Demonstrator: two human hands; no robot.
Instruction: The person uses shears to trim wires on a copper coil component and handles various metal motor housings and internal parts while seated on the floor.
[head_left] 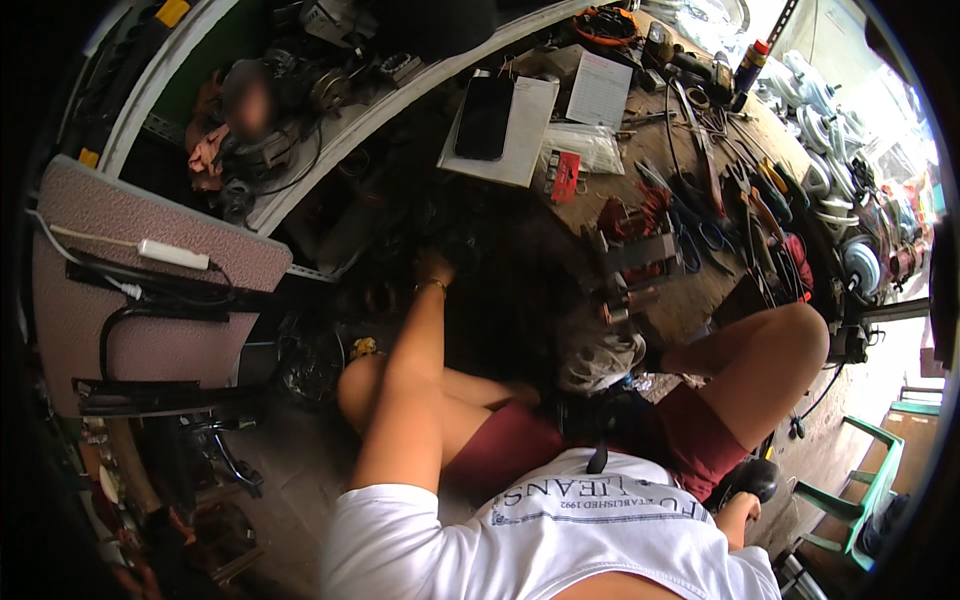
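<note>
My left arm reaches forward across my left thigh, and my left hand [436, 268] is in deep shadow below the workbench's papers. A dark rounded object [463, 250] lies right by its fingers; the fingers are too dim to read. Low on the right, by my hip, my right hand [738, 515] is closed beside a glossy black rounded thing [756, 480]. What it grips there is hidden. Between my knees sits a crumpled pale plastic bag [600, 362], with a metal block with copper-coloured parts [640, 255] beyond it.
A wooden workbench [648, 105] carries a black phone [485, 117], papers [600, 88], a red card [565, 176] and several pliers [760, 210]. At the left leans a pinkish panel [160, 330] with a white cable. A green chair [872, 480] stands at the right.
</note>
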